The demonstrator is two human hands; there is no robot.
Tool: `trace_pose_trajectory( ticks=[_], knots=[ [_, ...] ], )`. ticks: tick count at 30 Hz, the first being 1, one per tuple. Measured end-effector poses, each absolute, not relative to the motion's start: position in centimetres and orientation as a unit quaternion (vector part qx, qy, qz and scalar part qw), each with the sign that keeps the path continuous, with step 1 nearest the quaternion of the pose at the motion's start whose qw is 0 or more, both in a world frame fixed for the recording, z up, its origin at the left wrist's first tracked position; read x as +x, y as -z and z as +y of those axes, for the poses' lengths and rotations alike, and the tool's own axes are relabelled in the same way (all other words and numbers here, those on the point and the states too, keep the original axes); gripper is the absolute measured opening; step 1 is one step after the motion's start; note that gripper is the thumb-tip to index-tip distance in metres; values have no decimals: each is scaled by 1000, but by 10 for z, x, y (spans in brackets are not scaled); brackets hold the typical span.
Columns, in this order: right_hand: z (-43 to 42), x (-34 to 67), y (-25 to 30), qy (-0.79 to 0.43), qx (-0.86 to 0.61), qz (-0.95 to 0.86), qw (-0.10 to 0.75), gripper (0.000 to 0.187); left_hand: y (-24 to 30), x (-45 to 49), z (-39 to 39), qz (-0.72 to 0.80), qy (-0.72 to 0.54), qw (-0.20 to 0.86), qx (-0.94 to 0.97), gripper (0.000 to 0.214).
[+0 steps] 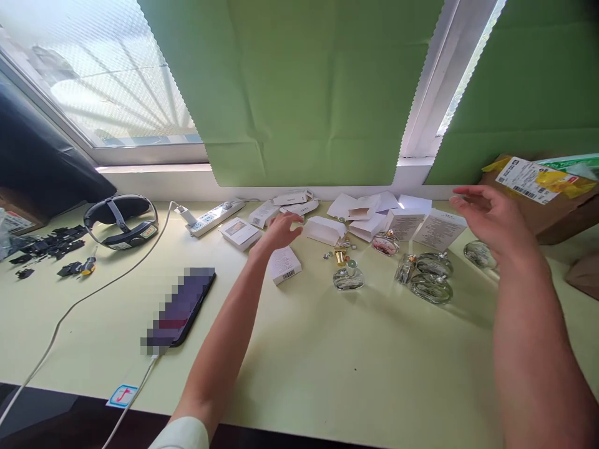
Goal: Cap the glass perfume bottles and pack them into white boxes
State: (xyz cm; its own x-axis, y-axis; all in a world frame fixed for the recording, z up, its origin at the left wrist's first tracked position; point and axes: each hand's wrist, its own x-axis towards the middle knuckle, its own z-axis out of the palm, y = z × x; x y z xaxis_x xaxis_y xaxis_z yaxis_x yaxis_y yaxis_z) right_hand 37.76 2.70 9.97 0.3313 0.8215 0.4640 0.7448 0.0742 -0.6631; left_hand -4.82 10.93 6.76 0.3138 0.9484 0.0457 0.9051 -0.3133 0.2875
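Observation:
My left hand (pixel 281 232) reaches over a group of small white boxes, its thumb and fingers apart; whether it touches the white box (pixel 284 265) below it, I cannot tell. On the right, my right hand (pixel 500 219) is raised with fingers spread, holding nothing, above a round glass bottle (pixel 478 254) and beside an upright printed card (pixel 440 231). Between the hands stand several glass bottles, among them an oval clear one (pixel 349 279) and a pinkish one (pixel 385 244). A gold metal piece (pixel 340 255) lies among small loose parts.
Opened white cartons (pixel 322 229) lie along the back. A power strip (pixel 216 217), a headset (pixel 122 221), a phone (pixel 185 308) on a cable, and a yellow-black screwdriver (pixel 88 265) occupy the left. A taped cardboard box (pixel 552 206) stands at right, near the green blind (pixel 318 93).

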Motion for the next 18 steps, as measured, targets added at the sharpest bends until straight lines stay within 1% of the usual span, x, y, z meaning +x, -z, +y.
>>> trace_pose_trajectory(
  ticks=[2,4,6,10,11,15,16,18],
  knots=[
    [26,376,-102,-70,-662,-558,495,39,-69,-73,115,671,-130,82,725,51],
    [25,374,-104,-91,-654,-544,518,37,-62,-98,121,745,-149,66,646,67],
    [24,371,-105,-102,-646,-542,527,36,-52,-118,124,809,-166,64,561,74],
    [22,367,-107,-114,-634,-549,532,35,-37,-131,131,810,-164,71,558,68],
    [22,366,-108,-116,-633,-549,532,35,-37,-130,135,802,-167,68,570,70],
    [20,367,-110,-111,-622,-550,546,33,-43,-122,160,770,-174,67,610,93],
    [19,366,-112,-110,-619,-550,550,32,-44,-121,168,768,-172,73,613,97],
    [18,363,-114,-110,-616,-546,557,29,-43,-120,180,767,-166,89,614,96]
  ],
)
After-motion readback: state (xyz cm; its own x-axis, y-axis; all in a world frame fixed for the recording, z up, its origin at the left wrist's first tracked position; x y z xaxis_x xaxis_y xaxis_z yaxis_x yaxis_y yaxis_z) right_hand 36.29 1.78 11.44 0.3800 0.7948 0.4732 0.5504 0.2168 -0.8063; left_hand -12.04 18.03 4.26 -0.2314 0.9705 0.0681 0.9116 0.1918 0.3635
